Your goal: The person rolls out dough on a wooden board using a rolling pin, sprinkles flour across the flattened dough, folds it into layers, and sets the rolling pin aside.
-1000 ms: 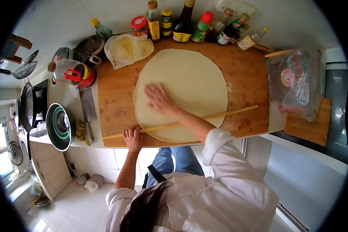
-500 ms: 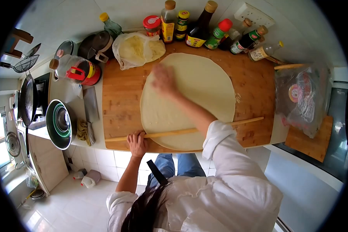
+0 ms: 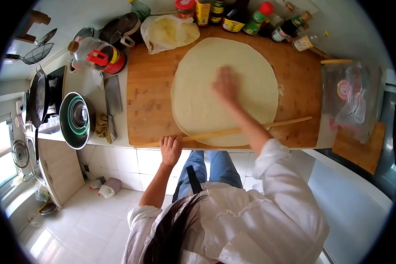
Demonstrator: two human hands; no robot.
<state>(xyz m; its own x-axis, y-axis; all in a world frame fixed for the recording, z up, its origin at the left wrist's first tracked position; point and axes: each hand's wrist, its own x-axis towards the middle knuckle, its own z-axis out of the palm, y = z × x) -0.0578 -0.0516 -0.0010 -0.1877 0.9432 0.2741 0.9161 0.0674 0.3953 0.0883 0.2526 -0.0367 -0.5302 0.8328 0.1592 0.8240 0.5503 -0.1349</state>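
A wide, thin round sheet of dough (image 3: 202,83) lies spread over the wooden board (image 3: 147,92). Across its near edge rests a long thin rolling pin (image 3: 290,122), slightly slanted, its right end on the board. My left hand (image 3: 170,149) is closed over the pin near its left end, at the board's front edge. Over the middle of the dough sheet is my right hand (image 3: 226,83), smeared by motion. Its fingers cannot be made out, nor whether anything is in them. My right forearm passes above the pin.
Sauce bottles (image 3: 255,17) and a bag of pale yellow stuff (image 3: 169,33) line the back. Left of the board are a cleaver (image 3: 113,94), an oil jug (image 3: 105,57) and nested bowls (image 3: 72,119). A clear plastic bag (image 3: 354,97) lies on the right.
My right hand has swept from the dough's upper left toward its middle. The camera view has shifted, so the board appears higher and further right. My left hand stays on the rolling pin.
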